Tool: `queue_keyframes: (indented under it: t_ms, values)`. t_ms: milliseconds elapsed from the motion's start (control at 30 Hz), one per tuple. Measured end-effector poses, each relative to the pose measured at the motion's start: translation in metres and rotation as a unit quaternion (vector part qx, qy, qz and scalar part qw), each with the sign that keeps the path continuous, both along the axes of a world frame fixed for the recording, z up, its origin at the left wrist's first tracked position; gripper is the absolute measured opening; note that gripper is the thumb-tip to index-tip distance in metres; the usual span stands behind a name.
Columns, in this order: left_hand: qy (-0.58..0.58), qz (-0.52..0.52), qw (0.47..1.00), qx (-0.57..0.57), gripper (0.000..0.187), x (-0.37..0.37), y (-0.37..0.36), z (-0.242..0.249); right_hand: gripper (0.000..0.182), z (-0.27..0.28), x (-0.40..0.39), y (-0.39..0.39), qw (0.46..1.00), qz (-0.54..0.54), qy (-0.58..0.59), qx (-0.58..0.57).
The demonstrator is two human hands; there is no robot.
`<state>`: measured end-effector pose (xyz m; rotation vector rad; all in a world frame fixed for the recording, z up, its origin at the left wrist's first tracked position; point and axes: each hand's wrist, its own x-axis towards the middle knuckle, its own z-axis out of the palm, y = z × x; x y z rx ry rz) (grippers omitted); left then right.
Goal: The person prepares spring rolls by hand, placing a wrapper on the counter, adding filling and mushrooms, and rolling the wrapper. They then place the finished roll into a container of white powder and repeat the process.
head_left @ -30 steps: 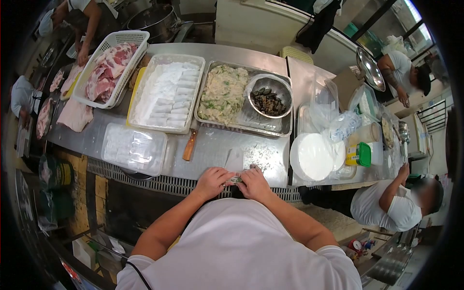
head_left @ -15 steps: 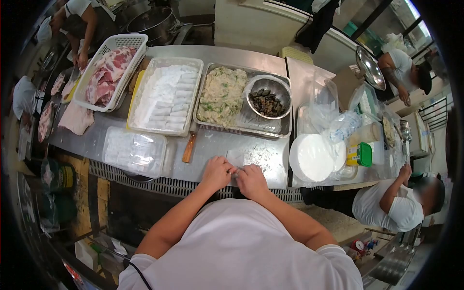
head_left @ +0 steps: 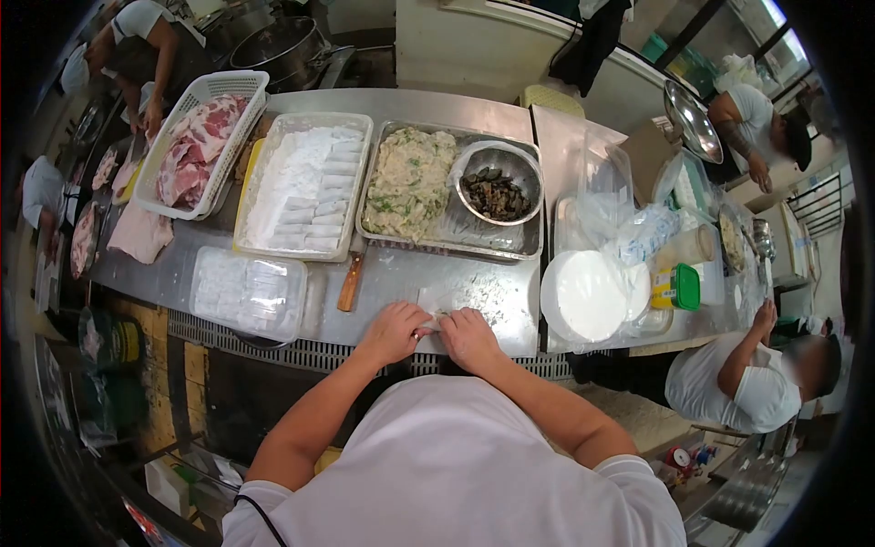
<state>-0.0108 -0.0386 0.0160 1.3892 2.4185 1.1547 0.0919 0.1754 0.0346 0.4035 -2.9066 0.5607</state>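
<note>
My left hand (head_left: pixel 398 330) and my right hand (head_left: pixel 469 339) meet at the near edge of the steel table, fingertips pinched on a thin pale wrapper (head_left: pixel 437 315). Part of the wrapper is hidden beneath the fingers. Left of them lies a knife with a wooden handle (head_left: pixel 349 284). A metal tray (head_left: pixel 497 248) further back carries pale, green-flecked filling (head_left: pixel 407 182) and a steel bowl of dark chopped pieces (head_left: pixel 494 193). Beside it, a white tub (head_left: pixel 239 239) contains white powder and several white rolls (head_left: pixel 314 219). A stack of round white sheets (head_left: pixel 583 296) sits to the right.
A lidded clear box (head_left: pixel 248 294) stands at the table's near left. Behind it are a white basket (head_left: pixel 146 199) of raw meat and a loose meat slab (head_left: pixel 139 232). A green-lidded tub (head_left: pixel 676 287) and plastic bags lie right. Other people work on both sides.
Both hands stay together at the table edge, and their fingers have shifted slightly on the wrapper. The whole view has moved a little.
</note>
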Motion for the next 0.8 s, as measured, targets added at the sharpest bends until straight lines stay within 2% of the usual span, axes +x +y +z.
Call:
queue_keyframes:
  t_ms: [267, 367, 467, 533, 633, 733, 800]
  values:
    - [0.004, 0.120, 0.993, 0.005, 0.018, -0.001, 0.012, -0.010, 0.015, 0.002, -0.014, 0.000, 0.999, -0.033, 0.000, -0.001]
    - [0.038, 0.063, 0.995, 0.062, 0.027, -0.002, 0.014, -0.014, 0.020, -0.003, -0.019, 0.002, 0.999, -0.040, -0.010, 0.002]
    - [0.044, 0.039, 0.998, 0.033, 0.039, 0.000, 0.009, -0.010, 0.026, -0.007, -0.019, 0.003, 0.999, -0.040, -0.020, -0.005]
    - [0.059, 0.049, 0.997, 0.018, 0.042, 0.000, 0.009, -0.016, 0.030, -0.005, -0.016, 0.000, 0.999, -0.037, 0.002, -0.020]
    - [0.049, 0.055, 0.997, 0.005, 0.043, 0.001, 0.010, -0.011, 0.036, -0.004, -0.014, -0.001, 0.999, -0.041, -0.014, -0.023]
    - [0.037, 0.051, 0.998, 0.007, 0.045, -0.001, 0.010, -0.009, 0.037, -0.004, -0.019, 0.001, 0.997, -0.042, -0.061, 0.020]
    - [0.036, 0.046, 0.998, 0.006, 0.045, -0.003, 0.011, -0.011, 0.043, -0.004, -0.026, 0.004, 0.997, -0.040, -0.060, 0.003]
